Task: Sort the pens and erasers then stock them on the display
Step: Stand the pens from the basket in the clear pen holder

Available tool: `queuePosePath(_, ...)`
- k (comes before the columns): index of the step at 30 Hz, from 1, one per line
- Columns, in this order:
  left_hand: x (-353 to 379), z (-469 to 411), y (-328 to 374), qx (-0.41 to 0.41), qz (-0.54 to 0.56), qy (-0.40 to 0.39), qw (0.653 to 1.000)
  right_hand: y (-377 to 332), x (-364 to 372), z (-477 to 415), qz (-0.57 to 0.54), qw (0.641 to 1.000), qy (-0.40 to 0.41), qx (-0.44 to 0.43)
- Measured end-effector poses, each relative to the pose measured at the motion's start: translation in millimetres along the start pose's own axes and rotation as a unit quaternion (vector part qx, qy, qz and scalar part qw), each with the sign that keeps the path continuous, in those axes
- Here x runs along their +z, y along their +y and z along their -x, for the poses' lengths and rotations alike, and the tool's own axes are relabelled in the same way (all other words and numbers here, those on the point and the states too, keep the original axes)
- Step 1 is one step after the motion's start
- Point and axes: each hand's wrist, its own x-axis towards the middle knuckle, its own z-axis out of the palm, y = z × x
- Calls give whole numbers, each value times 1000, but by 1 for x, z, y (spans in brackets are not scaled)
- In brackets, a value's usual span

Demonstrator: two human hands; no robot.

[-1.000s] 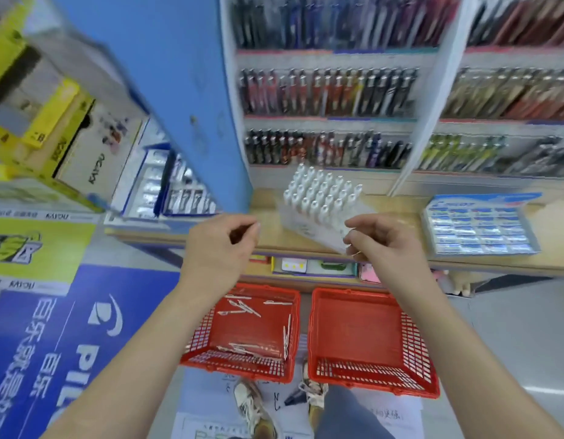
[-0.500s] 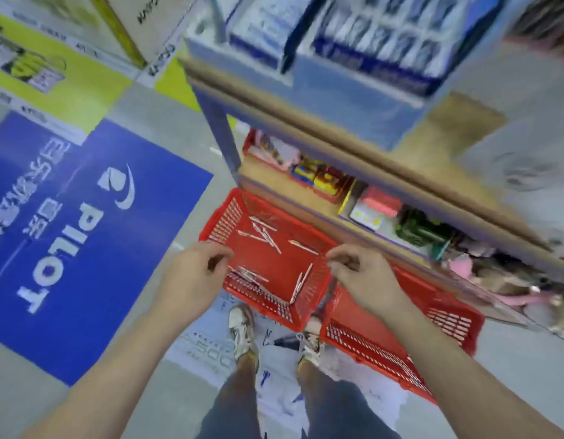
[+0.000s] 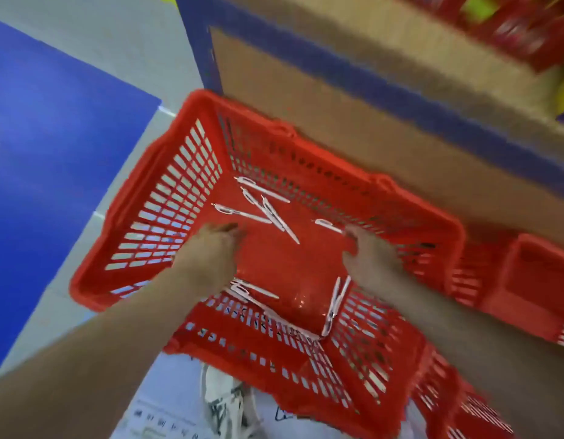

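A red plastic basket (image 3: pixel 166 198) sits on the floor with several white pens in it. Three pens (image 3: pixel 268 213) lie crossed near its far side, and others (image 3: pixel 334 304) lie along the near wall. Both my hands are down inside the basket. My left hand (image 3: pixel 211 251) hovers over the basket's floor with its fingers bunched together and nothing in them, just short of the crossed pens. My right hand (image 3: pixel 370 258) has its fingertips pinched on the end of a single white pen (image 3: pixel 326 224) by the far right wall. The picture is blurred by motion.
A second red basket (image 3: pixel 527 289) stands to the right. The wooden shelf unit with blue edging (image 3: pixel 385 99) rises right behind both baskets. A blue floor mat (image 3: pixel 52 147) lies to the left. My white shoe (image 3: pixel 226 403) stands on printed paper below the basket.
My view has dropped from the pen display down to the floor basket. Both hands have gone from shelf height down into the basket, and my right hand now meets a pen.
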Motion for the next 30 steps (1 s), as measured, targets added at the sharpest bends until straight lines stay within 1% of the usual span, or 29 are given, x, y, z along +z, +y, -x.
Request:
queuePosePath(1,13,-24,-5,2,-23,-10,1000,5,14,-18,24,1000,3,-4)
queuePosePath(3,32,-68,-10,9,-65,-5,998,15,37,-49,67,998,11,-12)
queuePosePath(5,47,-97,-12,-3,-76,0,997,23,51,-70,112,993,16,-16)
queuePosePath(8,63,-117,-16,1,-87,13,996,29,69,-91,206,978,31,-23)
queuePosePath(10,68,-120,-18,1,-77,29,997,32,81,-95,242,970,25,-22)
queuePosePath(12,67,-120,-22,-18,-76,38,996,34,86,-95,247,969,2,-18)
queuePosePath(15,63,-115,-28,-33,-103,6,994,30,87,-94,212,975,-11,-60)
queuePosePath(17,61,-111,-31,-30,-107,-27,993,16,88,-94,150,984,5,-98)
queuePosePath(19,60,-109,-35,-31,-101,-34,994,-4,92,-100,116,984,48,-127)
queuePosePath(21,60,-108,-38,-30,-90,-29,995,-21,98,-111,148,976,76,-140)
queuePosePath(24,61,-109,-41,-50,-72,-34,996,-35,106,-124,229,962,69,-130)
queuePosePath(26,58,-108,-40,-88,-17,-46,995,-38,105,-126,233,964,61,-113)
queuePosePath(27,54,-106,-37,-110,44,-51,992,-39,103,-123,211,971,39,-103)
queuePosePath(28,50,-102,-32,-129,123,-53,983,-40,99,-117,166,982,0,-86)
queuePosePath(29,44,-96,-25,-149,214,-49,964,-42,95,-109,85,993,-52,-56)
queuePosePath(30,38,-85,-16,-169,306,-42,936,-45,89,-97,-27,994,-102,-10)
